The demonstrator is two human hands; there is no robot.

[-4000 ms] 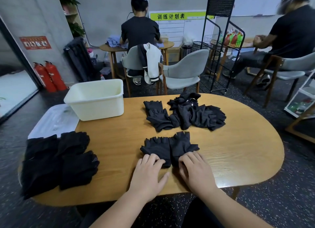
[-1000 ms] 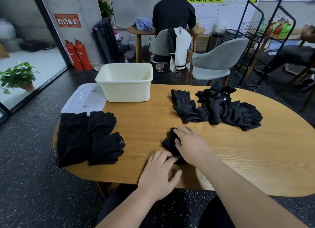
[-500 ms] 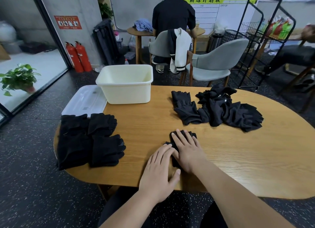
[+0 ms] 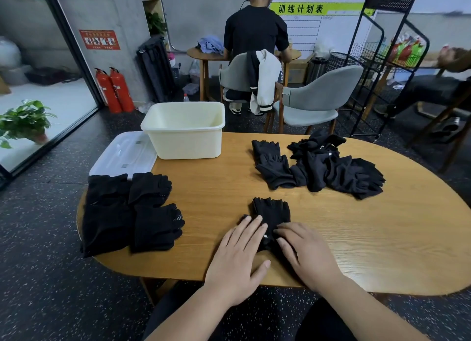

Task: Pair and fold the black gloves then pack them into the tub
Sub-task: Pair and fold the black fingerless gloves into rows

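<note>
The left hand point(image 4: 239, 259) and right hand point(image 4: 305, 254) press flat, gripping nothing, on the near end of the glove pair point(image 4: 272, 210), which points away, with the tub point(image 4: 183, 141) beyond to the left.

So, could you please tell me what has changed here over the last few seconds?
The right hand folded the two black fingerless gloves, side by side before, one over the other; it and the left hand now press flat on their near end. The cream plastic tub, clear lid, folded black glove stack and loose glove pile stayed put.
</note>
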